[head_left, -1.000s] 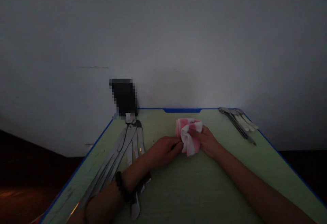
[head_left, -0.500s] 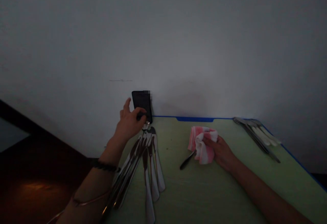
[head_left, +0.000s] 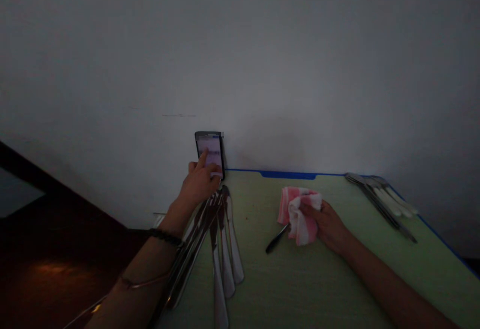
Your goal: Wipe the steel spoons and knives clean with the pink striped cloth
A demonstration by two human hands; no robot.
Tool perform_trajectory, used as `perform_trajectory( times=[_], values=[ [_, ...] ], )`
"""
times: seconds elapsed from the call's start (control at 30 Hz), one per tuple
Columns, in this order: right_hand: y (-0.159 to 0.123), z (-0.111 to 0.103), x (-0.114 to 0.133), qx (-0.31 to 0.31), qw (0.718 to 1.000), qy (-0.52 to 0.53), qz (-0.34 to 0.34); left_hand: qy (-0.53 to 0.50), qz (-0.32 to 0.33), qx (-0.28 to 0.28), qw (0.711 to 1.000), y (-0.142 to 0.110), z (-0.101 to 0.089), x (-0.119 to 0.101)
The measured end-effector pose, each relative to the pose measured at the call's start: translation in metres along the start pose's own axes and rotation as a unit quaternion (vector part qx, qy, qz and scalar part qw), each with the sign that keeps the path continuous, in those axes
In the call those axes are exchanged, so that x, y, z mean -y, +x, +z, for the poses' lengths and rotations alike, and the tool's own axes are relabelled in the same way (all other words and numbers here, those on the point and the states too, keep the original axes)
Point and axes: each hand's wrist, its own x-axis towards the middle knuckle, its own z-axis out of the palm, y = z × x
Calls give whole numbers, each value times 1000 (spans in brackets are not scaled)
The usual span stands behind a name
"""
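The left hand (head_left: pixel 201 183), fingers spread and gripping nothing, had its forefinger at the lit phone (head_left: pixel 216 144). The right hand (head_left: pixel 330 224) was closed on the cloth (head_left: pixel 305 230) over the surface (head_left: pixel 300 291), a dark handle (head_left: pixel 276 240) poking out. Knives (head_left: pixel 229 261) lay near the left hand.

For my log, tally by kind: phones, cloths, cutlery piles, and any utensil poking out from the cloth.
Phone: 1
Cloth: 1
Cutlery piles: 2, left pile and right pile
Utensil at the cloth: 1
Total: 5
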Motion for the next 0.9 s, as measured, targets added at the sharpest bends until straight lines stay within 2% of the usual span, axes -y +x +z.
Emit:
perform_trajectory(
  times=[0.17,0.27,0.33,0.4,0.47,0.53,0.67,0.77,0.9],
  values=[
    [0,0,0,2,1000,1,-3,12,9,-20,1000,-2,4,0],
    [-1,1,1,2,1000,0,-9,7,32,-29,999,-4,4,-11],
    [-3,2,2,2,1000,2,-6,-7,51,-12,999,-5,0,-21],
    [-3,3,2,3,1000,10,-2,-22,64,21,997,-7,-5,-34],
    [-2,2,0,-1,1000,27,-8,-50,79,87,992,-11,-11,-49],
    [2,0,-2,-16,998,53,-21,-84,109,169,976,-20,-15,-68],
    [9,-2,-5,-74,991,102,-49,-120,158,282,939,-46,-7,-111],
    [10,0,-5,-98,987,107,-71,-134,202,293,925,-63,6,-134],
    [11,-2,-5,-91,988,56,-109,-182,230,292,910,-66,19,-139]
  ],
)
